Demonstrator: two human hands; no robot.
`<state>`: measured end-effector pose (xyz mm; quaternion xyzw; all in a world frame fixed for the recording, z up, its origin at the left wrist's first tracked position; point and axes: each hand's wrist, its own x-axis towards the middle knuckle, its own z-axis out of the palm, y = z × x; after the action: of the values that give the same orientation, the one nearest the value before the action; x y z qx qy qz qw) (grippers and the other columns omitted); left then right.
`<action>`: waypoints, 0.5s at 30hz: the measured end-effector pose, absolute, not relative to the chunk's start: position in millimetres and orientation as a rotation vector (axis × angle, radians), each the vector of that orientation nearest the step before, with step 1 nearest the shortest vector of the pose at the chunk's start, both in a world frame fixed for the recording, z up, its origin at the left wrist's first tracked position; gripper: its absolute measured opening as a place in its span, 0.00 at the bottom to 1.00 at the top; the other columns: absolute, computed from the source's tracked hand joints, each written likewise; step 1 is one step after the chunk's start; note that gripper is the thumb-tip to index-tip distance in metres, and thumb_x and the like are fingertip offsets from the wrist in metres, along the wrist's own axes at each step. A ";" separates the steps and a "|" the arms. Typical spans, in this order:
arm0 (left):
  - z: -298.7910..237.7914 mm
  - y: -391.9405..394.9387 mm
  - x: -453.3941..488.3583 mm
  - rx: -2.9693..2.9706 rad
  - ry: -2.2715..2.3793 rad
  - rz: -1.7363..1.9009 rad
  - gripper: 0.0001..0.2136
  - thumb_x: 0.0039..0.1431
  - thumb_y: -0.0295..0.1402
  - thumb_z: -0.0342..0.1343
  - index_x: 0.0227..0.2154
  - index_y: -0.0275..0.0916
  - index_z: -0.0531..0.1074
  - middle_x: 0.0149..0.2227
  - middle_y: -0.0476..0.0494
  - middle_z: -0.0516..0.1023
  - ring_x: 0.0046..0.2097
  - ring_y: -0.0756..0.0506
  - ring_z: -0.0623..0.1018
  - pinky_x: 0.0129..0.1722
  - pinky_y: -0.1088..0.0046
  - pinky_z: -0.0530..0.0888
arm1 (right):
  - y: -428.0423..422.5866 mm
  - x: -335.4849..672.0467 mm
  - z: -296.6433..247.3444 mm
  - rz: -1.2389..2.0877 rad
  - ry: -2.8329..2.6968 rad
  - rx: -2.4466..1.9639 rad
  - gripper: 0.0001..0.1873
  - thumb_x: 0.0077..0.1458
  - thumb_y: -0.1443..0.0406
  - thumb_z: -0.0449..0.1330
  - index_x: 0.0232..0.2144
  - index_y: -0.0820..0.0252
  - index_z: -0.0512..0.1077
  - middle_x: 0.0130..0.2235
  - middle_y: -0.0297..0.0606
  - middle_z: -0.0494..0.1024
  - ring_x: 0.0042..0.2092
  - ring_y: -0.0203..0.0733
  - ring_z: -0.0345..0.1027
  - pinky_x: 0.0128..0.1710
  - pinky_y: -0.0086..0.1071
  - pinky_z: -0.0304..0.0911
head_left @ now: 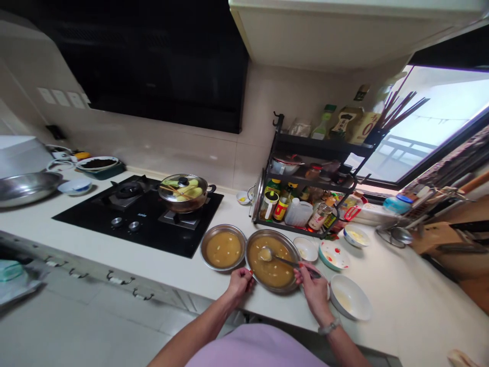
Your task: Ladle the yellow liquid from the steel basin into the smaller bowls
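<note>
My right hand (310,285) is closed around the dark handle of a ladle (283,260). The ladle's bowl lies in the brown liquid of the larger metal basin (253,273), where pale bits float. At the left rim of that basin, my left hand (240,283) has its fingers pinched on the edge. A smaller metal basin (204,255) of similar brown liquid stands just to the left, close against the larger one. Part of a white dish shows beneath my right hand, mostly hidden.
A lidded pan (182,204) with pale green food sits on the black gas stove (153,237). Behind the basins stands a black rack (294,229) of bottles. Several bowls line the right, including a large white bowl (357,298) and a red-patterned bowl (336,259).
</note>
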<state>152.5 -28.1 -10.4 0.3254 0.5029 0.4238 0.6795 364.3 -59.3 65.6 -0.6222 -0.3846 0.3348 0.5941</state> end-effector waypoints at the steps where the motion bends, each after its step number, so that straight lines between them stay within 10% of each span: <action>1: -10.4 -28.2 152.5 0.728 1.130 0.954 0.19 0.35 0.47 0.62 0.16 0.38 0.61 0.16 0.52 0.66 0.17 0.55 0.62 0.17 0.77 0.58 | -59.0 365.9 65.8 0.743 -0.956 -1.466 0.23 0.43 0.50 0.62 0.35 0.62 0.73 0.22 0.37 0.75 0.21 0.40 0.68 0.21 0.32 0.66; 15: -10.3 -27.1 153.3 0.718 1.137 0.949 0.21 0.34 0.49 0.63 0.16 0.38 0.61 0.15 0.52 0.65 0.16 0.55 0.62 0.16 0.77 0.58 | -62.4 370.9 52.3 0.772 -1.005 -1.528 0.23 0.42 0.49 0.61 0.33 0.61 0.73 0.19 0.36 0.74 0.20 0.41 0.68 0.21 0.33 0.65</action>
<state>153.3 -27.1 -10.3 0.3197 0.5064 0.4229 0.6801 370.9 -62.4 52.3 -0.6445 -0.4239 0.3257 0.5467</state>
